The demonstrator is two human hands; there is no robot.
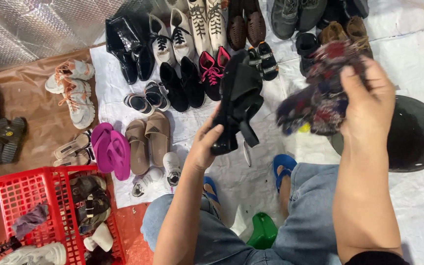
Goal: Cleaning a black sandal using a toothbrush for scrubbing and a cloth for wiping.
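The left hand (203,147) is closed around the heel of a black sandal (239,100), lifting it clear of the white sheet (251,172). Right of the sandal, the right hand (366,98) pinches a dark patterned shoe (320,93), perhaps a slipper. Left of the sandal, a red basket (25,194) holds loose mixed shoes; beyond lie paired rows.

The scene is lit brightly and evenly from above, and only soft, short shadows are cast under the shoes. Glare is seen on the crinkled silver foil (25,29) at the upper left and on the glossy black boots (123,41). Motion blur is shown on the patterned cloth (320,93) and the right hand (369,98). Mild stretching is noticed toward the corners.
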